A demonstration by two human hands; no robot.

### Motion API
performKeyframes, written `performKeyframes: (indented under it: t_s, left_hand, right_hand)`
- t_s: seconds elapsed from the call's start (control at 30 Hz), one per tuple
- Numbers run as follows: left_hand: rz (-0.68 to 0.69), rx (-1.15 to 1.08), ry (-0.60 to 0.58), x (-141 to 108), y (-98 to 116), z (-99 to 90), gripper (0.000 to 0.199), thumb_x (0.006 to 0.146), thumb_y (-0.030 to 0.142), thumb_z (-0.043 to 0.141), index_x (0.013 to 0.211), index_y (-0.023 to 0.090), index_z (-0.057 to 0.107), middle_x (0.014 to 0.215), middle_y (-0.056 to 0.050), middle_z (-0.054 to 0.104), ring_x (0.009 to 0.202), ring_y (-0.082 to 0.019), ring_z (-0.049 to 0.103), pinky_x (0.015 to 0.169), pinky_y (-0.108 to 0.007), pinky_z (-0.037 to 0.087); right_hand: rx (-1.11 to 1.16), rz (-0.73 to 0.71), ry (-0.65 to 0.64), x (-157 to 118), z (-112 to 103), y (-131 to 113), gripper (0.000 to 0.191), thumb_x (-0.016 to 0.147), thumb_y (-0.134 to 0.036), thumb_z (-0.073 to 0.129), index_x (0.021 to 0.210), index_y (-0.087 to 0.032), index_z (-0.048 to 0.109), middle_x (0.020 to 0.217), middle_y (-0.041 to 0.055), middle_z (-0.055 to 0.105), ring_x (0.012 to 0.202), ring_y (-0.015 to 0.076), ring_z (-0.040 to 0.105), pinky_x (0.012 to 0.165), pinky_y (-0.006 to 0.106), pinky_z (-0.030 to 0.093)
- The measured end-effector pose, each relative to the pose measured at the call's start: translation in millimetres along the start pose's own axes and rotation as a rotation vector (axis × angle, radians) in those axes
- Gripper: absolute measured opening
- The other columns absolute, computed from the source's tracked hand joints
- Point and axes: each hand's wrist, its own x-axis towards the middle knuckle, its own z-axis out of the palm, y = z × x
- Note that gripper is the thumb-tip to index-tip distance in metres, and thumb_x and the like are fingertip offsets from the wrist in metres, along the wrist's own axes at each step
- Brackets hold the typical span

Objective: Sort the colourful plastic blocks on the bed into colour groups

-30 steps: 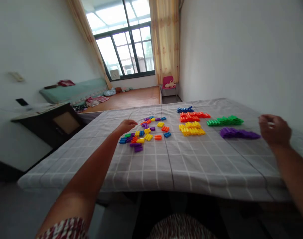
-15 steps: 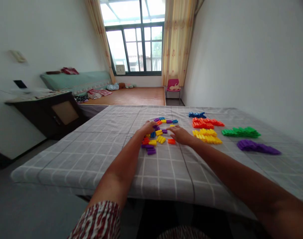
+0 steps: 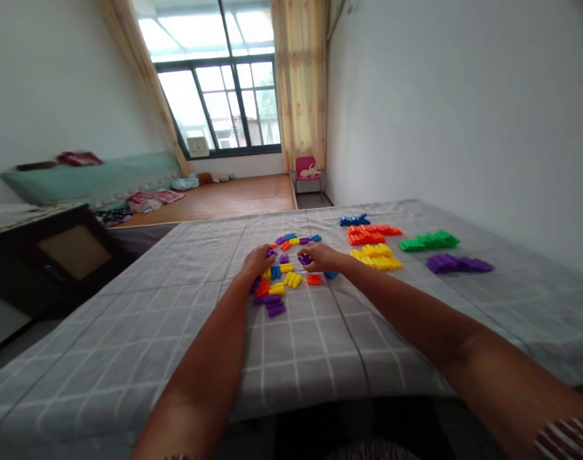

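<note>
Small coloured plastic pieces lie in a loose cluster on the checked cloth. My left hand (image 3: 259, 260) is at the cluster's left side, its fingers closed round a purple piece (image 3: 271, 253). On the right, my right hand (image 3: 318, 257) pinches another purple piece (image 3: 304, 259). Between the hands lies a small purple piece (image 3: 284, 259). An arc of purple, yellow, orange and blue pieces (image 3: 295, 241) curves beyond them. Nearer are yellow pieces (image 3: 292, 280), an orange piece (image 3: 313, 280) and purple pieces (image 3: 275, 309). A blue piece (image 3: 330, 275) shows below my right hand.
Sorted piles stand at the table's right: blue (image 3: 354, 220), orange (image 3: 368, 234), yellow (image 3: 376, 257), green (image 3: 429, 241) and purple (image 3: 457, 263). The cloth-covered table (image 3: 176, 313) fills the foreground. A bed (image 3: 234, 198) and a pink chair (image 3: 307, 167) are behind it.
The view has swung to the right. My right hand has moved closer in and now pinches a purple piece. A purple piece now shows at my left fingertips.
</note>
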Motion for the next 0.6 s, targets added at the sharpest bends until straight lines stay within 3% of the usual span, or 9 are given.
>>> performKeyframes:
  t_s: [0.13,0.23,0.3,0.37,0.43,0.53,0.6]
  left_hand:
    - [-0.043,-0.108,0.129,7.2,1.0,-8.4,0.04,0.081,0.031,0.058,0.119,0.016,0.06,0.111,-0.01,0.069,0.093,-0.018,0.068,0.085,-0.029,0.052]
    - [-0.021,-0.188,0.105,19.0,14.9,-13.7,0.043,0.077,0.035,0.061,0.115,0.018,0.06,0.103,-0.007,0.071,0.092,-0.02,0.069,0.079,-0.03,0.054]
    - [0.023,-0.213,0.066,28.1,37.1,-14.9,0.043,0.073,0.035,0.063,0.113,0.019,0.06,0.099,-0.005,0.071,0.09,-0.021,0.069,0.076,-0.03,0.055]
    - [0.097,-0.235,0.038,38.3,71.9,-12.7,0.043,0.071,0.034,0.064,0.112,0.019,0.06,0.097,-0.005,0.071,0.09,-0.021,0.069,0.076,-0.031,0.056]
    - [0.193,-0.266,0.019,49.5,118.9,-6.1,0.042,0.07,0.033,0.065,0.11,0.018,0.061,0.097,-0.006,0.071,0.089,-0.021,0.069,0.077,-0.033,0.056]
    - [0.383,-0.366,-0.044,63.7,205.9,14.0,0.037,0.072,0.03,0.063,0.106,0.016,0.061,0.099,-0.007,0.071,0.087,-0.019,0.068,0.075,-0.033,0.056]
    - [0.532,-0.41,-0.081,67.9,267.9,32.9,0.033,0.073,0.027,0.062,0.104,0.016,0.061,0.098,-0.007,0.071,0.089,-0.019,0.067,0.077,-0.033,0.056]
  right_hand:
    - [0.121,0.007,0.244,-51.1,-46.4,34.5,0.042,0.071,-0.022,0.071,0.112,-0.016,0.065,0.105,0.0094,0.062,0.088,0.017,0.059,0.077,0.028,0.048]
    - [0.139,0.137,0.394,-116.6,-88.5,94.9,0.041,0.069,-0.023,0.072,0.108,-0.017,0.066,0.109,0.0087,0.062,0.089,0.0171,0.059,0.078,0.029,0.049]
    - [0.156,0.331,0.431,-171.4,-112.7,143.6,0.041,0.068,-0.026,0.073,0.107,-0.016,0.066,0.11,0.009,0.063,0.082,0.016,0.06,0.075,0.029,0.05]
    - [0.21,0.556,0.452,-228.2,-129.5,190.4,0.041,0.07,-0.029,0.071,0.108,-0.015,0.066,0.114,0.0099,0.063,0.078,0.0156,0.061,0.073,0.029,0.051]
    - [0.252,0.681,0.412,-279.8,-136.6,229.2,0.041,0.069,-0.03,0.071,0.107,-0.016,0.067,0.111,0.0086,0.067,0.085,0.018,0.063,0.077,0.03,0.051]
    - [0.299,0.745,0.369,-334.2,-130.9,266.3,0.043,0.066,-0.031,0.072,0.106,-0.014,0.069,0.11,0.0103,0.069,0.095,0.0209,0.064,0.085,0.03,0.05]
    - [0.344,0.741,0.337,-352.0,-121.0,278.9,0.047,0.065,-0.034,0.073,0.107,-0.014,0.069,0.112,0.0106,0.069,0.094,0.0215,0.065,0.085,0.03,0.05]
